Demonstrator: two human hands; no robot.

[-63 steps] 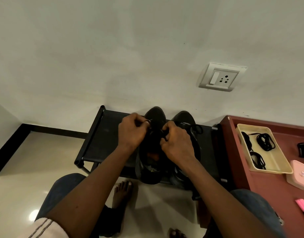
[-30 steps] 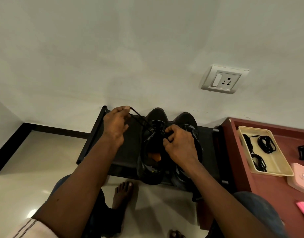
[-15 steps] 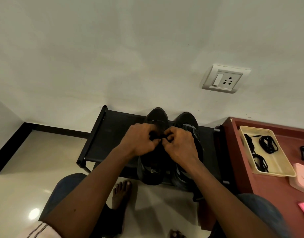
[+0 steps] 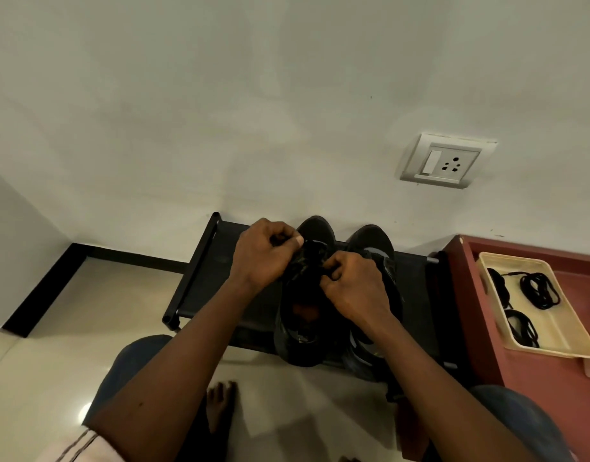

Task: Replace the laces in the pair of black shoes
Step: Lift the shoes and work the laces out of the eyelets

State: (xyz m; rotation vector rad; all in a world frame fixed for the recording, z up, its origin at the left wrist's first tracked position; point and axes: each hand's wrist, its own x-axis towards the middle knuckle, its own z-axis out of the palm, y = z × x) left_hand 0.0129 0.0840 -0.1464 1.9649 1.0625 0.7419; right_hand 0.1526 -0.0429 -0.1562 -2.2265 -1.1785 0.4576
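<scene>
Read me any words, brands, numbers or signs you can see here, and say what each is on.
No text here can be read.
white wall switch-and-socket plate: no lettering.
left black shoe: pale marks on the insole, too blurred to read.
right black shoe: no legible brand.
cream plastic tray of coiled black laces: unmarked.

The person wore blue jeans (image 4: 137, 361), visible over both knees. At the left arm's upper end lay the hem of a pale short sleeve (image 4: 77, 445) marked with thin dark stripes. Both forearms (image 4: 193, 355) were uncovered down to the left hand (image 4: 267, 255) and right hand (image 4: 357, 288). A foot (image 4: 220, 405) was bare.
</scene>
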